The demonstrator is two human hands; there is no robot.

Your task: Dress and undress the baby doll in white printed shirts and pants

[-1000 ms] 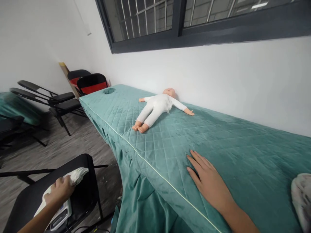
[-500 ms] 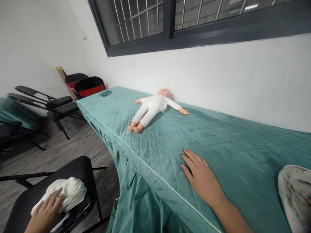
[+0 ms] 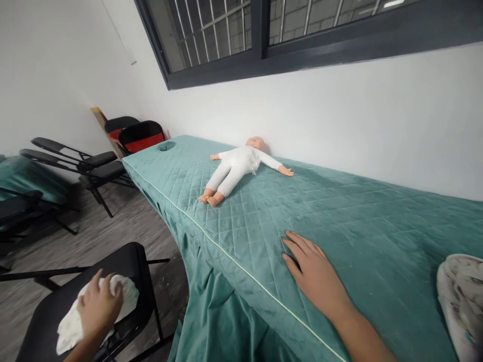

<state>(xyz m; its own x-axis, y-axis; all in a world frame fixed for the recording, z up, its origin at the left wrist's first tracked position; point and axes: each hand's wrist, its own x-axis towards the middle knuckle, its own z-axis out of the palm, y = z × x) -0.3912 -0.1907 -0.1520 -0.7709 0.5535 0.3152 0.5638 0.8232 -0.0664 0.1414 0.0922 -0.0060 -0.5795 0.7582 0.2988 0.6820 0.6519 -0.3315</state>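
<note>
My left hand (image 3: 101,305) is over a crumpled white bundle (image 3: 70,329) that looks like a diaper, lying on a black chair seat (image 3: 132,256). Its fingers are apart and slightly bent; whether they touch the bundle I cannot tell. Flat on the green quilted bed cover (image 3: 256,236) rests my right hand (image 3: 317,276), open and holding nothing. Further up the bed a baby doll (image 3: 237,163) in a white suit lies on its back, arms spread, its head near the wall. Neither hand touches the doll.
At the right edge stands a whitish container (image 3: 458,301) with crumpled cloth inside. Folding chairs (image 3: 100,171) stand beyond the bed on the left. A white wall (image 3: 358,115) with a barred window runs along the bed's far side.
My left hand has moved right and up across the white bundle, its fingers now more bent and spread. My right hand and the doll stay as they were.
</note>
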